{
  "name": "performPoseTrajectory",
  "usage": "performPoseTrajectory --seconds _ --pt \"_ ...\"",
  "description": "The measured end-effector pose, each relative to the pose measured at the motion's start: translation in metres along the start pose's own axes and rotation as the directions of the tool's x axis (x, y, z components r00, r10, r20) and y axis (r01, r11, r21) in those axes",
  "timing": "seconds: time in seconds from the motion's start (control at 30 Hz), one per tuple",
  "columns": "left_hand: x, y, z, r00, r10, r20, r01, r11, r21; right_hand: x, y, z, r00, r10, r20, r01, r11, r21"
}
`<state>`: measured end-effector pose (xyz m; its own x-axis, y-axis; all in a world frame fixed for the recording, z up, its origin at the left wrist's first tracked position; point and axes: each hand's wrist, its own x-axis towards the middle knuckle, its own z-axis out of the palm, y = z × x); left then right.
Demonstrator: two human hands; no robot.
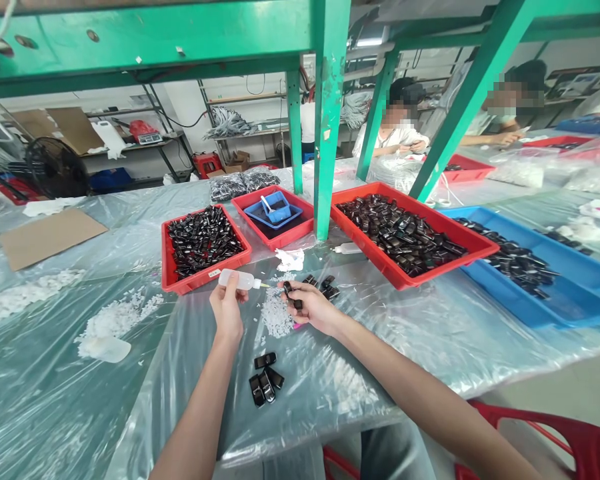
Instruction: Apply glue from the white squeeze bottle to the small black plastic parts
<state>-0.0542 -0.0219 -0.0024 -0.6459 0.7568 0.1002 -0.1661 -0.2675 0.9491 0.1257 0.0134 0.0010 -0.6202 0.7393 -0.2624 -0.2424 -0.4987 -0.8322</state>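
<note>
My left hand (227, 307) is closed around a translucent squeeze bottle (241, 280), tilted on its side with its thin nozzle pointing right. Facing that tip, my right hand (313, 307) grips a small black plastic part (292, 295) between thumb and fingers. Whether the nozzle touches the part I cannot tell. Under both hands lies a heap of small white pieces (277, 317). Several loose black parts (330, 288) lie just beyond my right hand. Nearer to me rests another small group of glossy black parts (266, 381).
Red trays of black parts stand left (205, 283) and right (405, 273), beside a blue tray (570, 300). A red tray (300, 233) holds small blue containers (280, 212). A green post (325, 133) rises from the plastic-covered table (180, 393). Co-workers (393, 137) sit opposite.
</note>
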Motion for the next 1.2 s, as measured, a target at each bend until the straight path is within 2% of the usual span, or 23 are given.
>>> performPoseTrajectory --seconds 0.1,0.2,0.27,0.43,0.93,1.2 --pt "0.0 0.002 0.0 1.0 0.001 -0.005 -0.001 1.0 0.002 0.005 0.007 -0.003 0.985 -0.171 -0.001 0.168 0.968 -0.188" --pt "0.0 0.003 0.0 1.0 -0.005 -0.021 0.005 1.0 -0.008 0.011 0.012 -0.006 0.92 -0.388 0.05 0.37 0.822 -0.433" --pt "0.0 0.004 0.001 1.0 -0.005 -0.029 0.004 1.0 -0.018 0.013 0.013 -0.008 0.879 -0.461 0.125 0.454 0.726 -0.516" --pt "0.001 0.005 0.0 1.0 -0.004 -0.022 0.003 1.0 -0.023 0.013 0.013 -0.01 0.86 -0.462 0.215 0.498 0.671 -0.55" --pt "-0.001 0.005 0.001 1.0 0.015 -0.003 -0.014 0.999 0.042 0.013 0.014 -0.01 0.856 -0.466 0.226 0.505 0.657 -0.559" --pt "0.002 0.004 -0.002 0.997 0.015 0.075 -0.021 0.997 0.079 0.011 0.012 -0.009 0.863 -0.435 0.257 0.496 0.632 -0.595"
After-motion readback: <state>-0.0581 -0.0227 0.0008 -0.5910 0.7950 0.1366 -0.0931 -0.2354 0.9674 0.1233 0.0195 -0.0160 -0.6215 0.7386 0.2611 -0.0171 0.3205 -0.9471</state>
